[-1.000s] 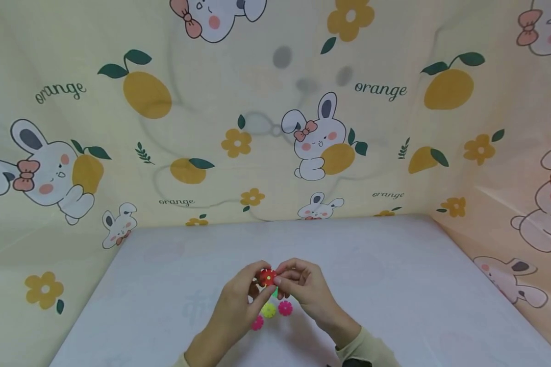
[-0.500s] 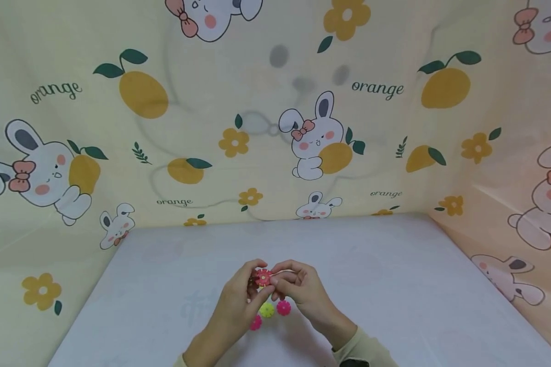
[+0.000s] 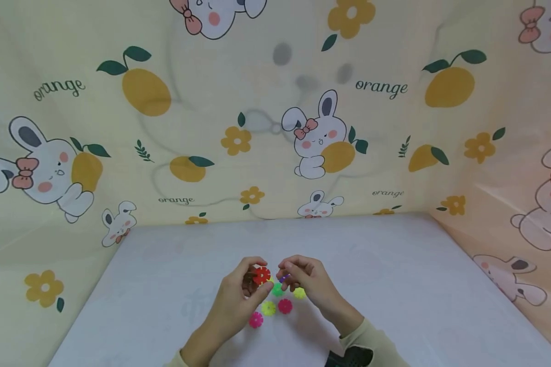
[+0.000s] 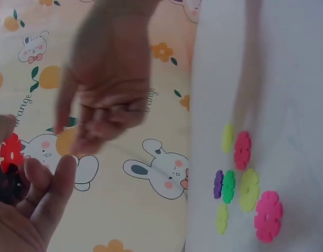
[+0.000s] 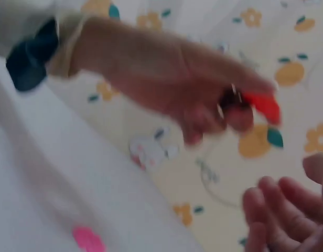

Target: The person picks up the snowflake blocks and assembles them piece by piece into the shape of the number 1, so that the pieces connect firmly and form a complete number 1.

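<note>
My left hand (image 3: 231,300) holds a red flower-shaped interlocking disc (image 3: 261,276) above the table, with a dark disc (image 4: 8,186) against it in the left wrist view. Whether the two are slotted together is unclear. Just to the right, my right hand (image 3: 314,285) hovers with loosely bent fingers and nothing visible in them. Below the hands lie a green disc (image 3: 277,290), a purple disc (image 3: 282,279) partly covered by the right fingers, two yellow discs (image 3: 268,308) and two pink discs (image 3: 285,306). The right wrist view is blurred.
The discs lie on a white table (image 3: 165,285). A cloth wall (image 3: 202,102) printed with rabbits and oranges rises behind it and on both sides. A dark band (image 3: 349,357) sits at the right sleeve.
Both hands were at the red disc before. The right hand has come away to the right, and the left hand keeps the disc slightly further left. More discs on the table now show.
</note>
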Tool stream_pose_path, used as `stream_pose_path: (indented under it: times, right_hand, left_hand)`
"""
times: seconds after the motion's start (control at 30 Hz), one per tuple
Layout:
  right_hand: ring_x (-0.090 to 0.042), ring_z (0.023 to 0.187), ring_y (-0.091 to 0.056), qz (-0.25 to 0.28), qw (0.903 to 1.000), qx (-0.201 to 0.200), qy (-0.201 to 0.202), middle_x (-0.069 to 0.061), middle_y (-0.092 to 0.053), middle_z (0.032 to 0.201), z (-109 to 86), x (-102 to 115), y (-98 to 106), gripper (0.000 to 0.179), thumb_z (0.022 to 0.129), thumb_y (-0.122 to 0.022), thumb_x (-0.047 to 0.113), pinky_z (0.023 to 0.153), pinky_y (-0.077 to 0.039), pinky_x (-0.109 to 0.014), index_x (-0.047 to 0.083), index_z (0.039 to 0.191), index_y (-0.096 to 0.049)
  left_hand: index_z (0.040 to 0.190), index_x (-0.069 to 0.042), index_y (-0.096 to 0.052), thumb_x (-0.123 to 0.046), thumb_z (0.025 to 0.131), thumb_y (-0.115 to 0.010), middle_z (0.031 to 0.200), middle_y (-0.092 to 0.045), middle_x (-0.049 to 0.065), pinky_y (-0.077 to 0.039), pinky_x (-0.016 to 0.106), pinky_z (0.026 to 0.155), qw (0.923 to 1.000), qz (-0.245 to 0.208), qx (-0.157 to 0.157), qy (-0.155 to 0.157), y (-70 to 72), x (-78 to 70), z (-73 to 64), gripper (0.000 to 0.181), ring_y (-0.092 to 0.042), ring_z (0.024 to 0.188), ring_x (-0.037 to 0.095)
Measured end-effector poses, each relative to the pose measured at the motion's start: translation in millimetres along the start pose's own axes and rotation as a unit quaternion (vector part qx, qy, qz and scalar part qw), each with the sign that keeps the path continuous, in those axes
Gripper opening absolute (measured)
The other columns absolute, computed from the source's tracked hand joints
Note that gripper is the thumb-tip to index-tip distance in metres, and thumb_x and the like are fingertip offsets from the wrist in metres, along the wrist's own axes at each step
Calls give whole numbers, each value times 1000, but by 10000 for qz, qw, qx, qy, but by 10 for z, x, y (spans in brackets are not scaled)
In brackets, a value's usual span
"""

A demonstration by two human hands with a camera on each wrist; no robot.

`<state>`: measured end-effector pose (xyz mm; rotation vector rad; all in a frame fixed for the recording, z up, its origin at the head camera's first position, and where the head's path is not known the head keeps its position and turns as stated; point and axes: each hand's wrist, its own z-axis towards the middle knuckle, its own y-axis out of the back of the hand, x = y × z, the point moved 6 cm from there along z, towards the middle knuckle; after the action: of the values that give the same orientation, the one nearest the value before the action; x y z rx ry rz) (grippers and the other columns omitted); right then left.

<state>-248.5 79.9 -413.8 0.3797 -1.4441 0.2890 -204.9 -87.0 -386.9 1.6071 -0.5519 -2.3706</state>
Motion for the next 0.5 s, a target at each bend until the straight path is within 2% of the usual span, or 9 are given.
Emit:
stream_pose_path:
  times: [0.13,0.2,0.3,0.37,0.5]
  right_hand:
    - [-20,83,-71,-856,9957,344,-51,-23,-71,108,65,-163,93,31,104,-57,24,76,-59,-28,-3,117,-65]
    - [-24,89,-69,-1433,9881,548,-70,-25,-69,114,90,-254,116,28,103,-60,20,79,-58,-27,-1,119,-67]
    - [-24,92,-63,-2269,9705,792,-176,-18,-71,114,106,-389,135,25,98,-66,15,78,-53,-22,2,119,-69]
    - [-19,92,-59,-2762,9566,880,-298,-11,-71,110,106,-478,142,26,94,-71,12,77,-51,-22,4,118,-70]
    - [-15,92,-55,-3346,9351,1028,-552,0,-68,103,92,-611,119,28,87,-79,12,81,-52,-29,10,114,-73]
  left_hand:
    - [122,-16,-59,-17,94,-73,86,-63,2,-57,23,62,9994,-296,6,179,56,28,19,31,-60,70,9]
    - [121,-15,-58,-14,94,-72,87,-63,5,-59,24,61,9988,-432,-24,211,89,48,32,31,-63,69,11]
    - [122,-15,-56,-9,94,-71,92,-63,8,-60,26,62,9978,-611,-55,271,129,79,48,32,-65,70,12]
    - [123,-15,-54,-8,94,-70,92,-63,9,-61,27,63,9973,-664,-48,323,142,92,56,34,-65,67,14]
    - [125,-15,-52,-11,96,-69,93,-62,11,-61,29,63,9967,-701,46,414,150,98,60,34,-65,63,17]
